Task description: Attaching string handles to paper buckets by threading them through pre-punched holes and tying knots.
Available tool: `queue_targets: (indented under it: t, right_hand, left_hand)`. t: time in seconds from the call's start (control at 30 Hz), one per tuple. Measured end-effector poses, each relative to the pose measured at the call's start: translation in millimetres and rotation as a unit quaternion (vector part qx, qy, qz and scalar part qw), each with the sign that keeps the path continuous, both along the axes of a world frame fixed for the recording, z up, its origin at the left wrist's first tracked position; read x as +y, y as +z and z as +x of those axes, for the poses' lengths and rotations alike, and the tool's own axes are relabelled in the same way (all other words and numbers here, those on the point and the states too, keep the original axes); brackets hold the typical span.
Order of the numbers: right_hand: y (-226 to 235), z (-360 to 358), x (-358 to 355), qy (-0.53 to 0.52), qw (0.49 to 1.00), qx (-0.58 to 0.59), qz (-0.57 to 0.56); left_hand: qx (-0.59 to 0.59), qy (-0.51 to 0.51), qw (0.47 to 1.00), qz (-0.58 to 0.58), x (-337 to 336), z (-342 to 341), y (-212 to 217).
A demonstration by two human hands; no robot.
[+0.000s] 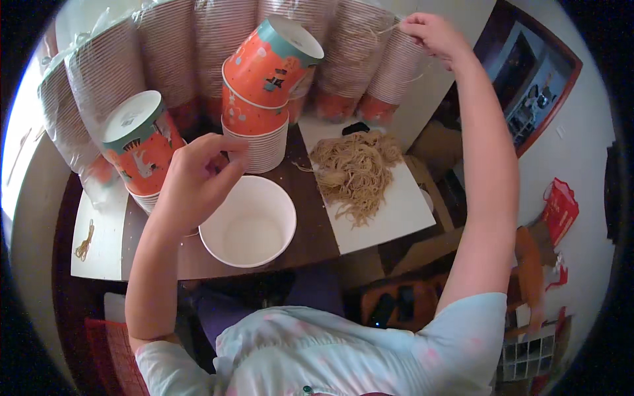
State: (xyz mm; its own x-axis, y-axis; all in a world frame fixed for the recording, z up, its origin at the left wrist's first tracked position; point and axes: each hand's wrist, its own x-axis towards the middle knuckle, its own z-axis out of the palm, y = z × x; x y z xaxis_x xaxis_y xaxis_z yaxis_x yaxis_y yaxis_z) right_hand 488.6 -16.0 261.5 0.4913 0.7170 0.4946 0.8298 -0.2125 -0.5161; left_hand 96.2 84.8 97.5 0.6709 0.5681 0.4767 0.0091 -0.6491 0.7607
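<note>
My right hand (436,38) is raised at the far right, its fingertips pinched on a thin tan strand of twine (387,29) in front of the wrapped stacks. Nearer and to the left, my left hand (203,177) is beside the upper left rim of an upright paper bucket (254,228), white inside. Its thumb and fingers are curled together; what they hold, if anything, I cannot make out. A loose heap of tan twine (356,173) lies on a white board to the right of the bucket.
Orange paper buckets with teal bases stand upside down in a stack (256,109) behind the bucket and another (142,148) at left. Plastic-wrapped bucket stacks (165,53) line the back. A small twine bundle (84,243) lies on the left white board (99,264).
</note>
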Motion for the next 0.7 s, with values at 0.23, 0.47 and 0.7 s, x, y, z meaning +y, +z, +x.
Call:
queue_targets:
  t: [0.23, 0.47, 0.7]
  right_hand:
    - [-54.5, -144.0, -21.5, 0.279, 0.94, 0.167, -0.106]
    - [-91.0, -193.8, -54.0, 0.348, 0.899, 0.231, -0.13]
    - [-147.5, -169.4, -82.5, 0.282, 0.9, 0.247, -0.222]
  left_hand:
    - [-0.057, -0.071, 0.993, -0.075, -4.5, 7.7, -12.9]
    - [0.129, -0.284, 0.917, -0.248, -57.1, -1.1, 0.5]
    - [0.104, -0.283, 0.838, -0.456, -64.0, -71.6, -49.1]
